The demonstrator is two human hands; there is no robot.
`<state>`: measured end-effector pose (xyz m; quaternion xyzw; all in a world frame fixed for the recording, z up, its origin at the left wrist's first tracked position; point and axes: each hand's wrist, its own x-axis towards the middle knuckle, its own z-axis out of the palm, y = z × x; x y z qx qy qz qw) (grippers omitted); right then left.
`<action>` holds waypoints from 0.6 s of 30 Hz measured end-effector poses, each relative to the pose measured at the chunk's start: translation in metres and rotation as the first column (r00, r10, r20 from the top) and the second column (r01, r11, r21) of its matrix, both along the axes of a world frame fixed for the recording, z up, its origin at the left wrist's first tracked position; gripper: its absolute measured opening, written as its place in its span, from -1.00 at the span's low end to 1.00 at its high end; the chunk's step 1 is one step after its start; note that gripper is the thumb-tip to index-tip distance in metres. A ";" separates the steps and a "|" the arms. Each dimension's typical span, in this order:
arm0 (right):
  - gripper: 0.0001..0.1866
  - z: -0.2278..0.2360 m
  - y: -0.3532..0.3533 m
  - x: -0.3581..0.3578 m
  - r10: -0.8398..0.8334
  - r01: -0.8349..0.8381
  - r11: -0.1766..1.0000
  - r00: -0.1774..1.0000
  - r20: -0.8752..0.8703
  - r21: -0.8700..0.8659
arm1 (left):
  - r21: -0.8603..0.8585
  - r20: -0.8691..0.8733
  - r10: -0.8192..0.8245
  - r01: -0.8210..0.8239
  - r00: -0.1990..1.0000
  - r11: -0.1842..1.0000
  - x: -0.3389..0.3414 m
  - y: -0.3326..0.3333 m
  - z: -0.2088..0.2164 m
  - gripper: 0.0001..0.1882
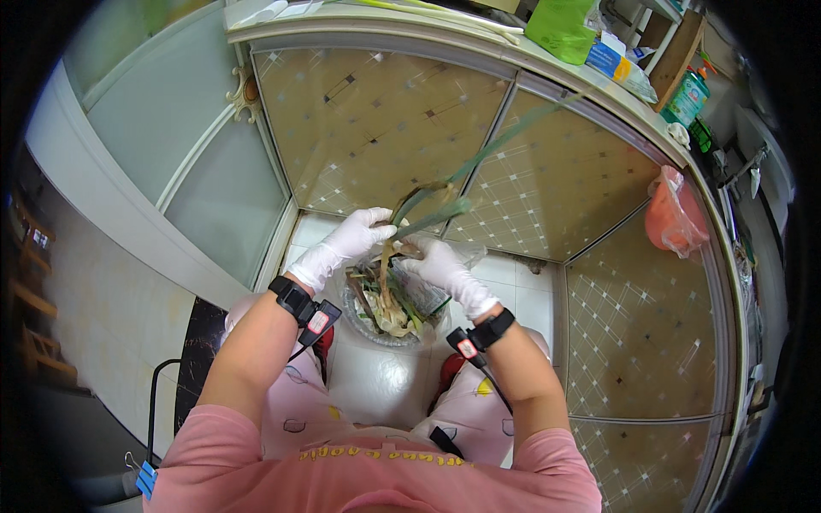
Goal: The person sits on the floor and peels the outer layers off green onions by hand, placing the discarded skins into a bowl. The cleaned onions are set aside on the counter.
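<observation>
A pink shirt (282, 483), its yellow lettering (340, 451) partly lost in folds, lies on the wearer's side of the lined bin (393, 340). Over the bin, the gloved left hand (346, 241) and right hand (448, 272) angle inward, the left's fingers pinching a green stalk (489, 150) that stretches beyond the bin's far side. Whether the right's fingers grip its dry strands (386, 269) (curled, tips hidden) I cannot tell.

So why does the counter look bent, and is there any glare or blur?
Head view: the wide fisheye picture bows the counter edge and leaves its corners black; head view: pale glare on the floor tiles; head view: the long green leaf looks soft toward its tip.
</observation>
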<state>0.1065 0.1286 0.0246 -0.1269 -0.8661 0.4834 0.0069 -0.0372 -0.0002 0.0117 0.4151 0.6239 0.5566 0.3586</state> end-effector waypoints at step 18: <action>-0.80 -0.052 -0.013 -0.040 -0.372 0.443 0.879 0.869 -0.326 0.177 | 0.048 -0.036 0.123 -0.121 0.992 0.992 0.005 0.001 -0.011 -0.66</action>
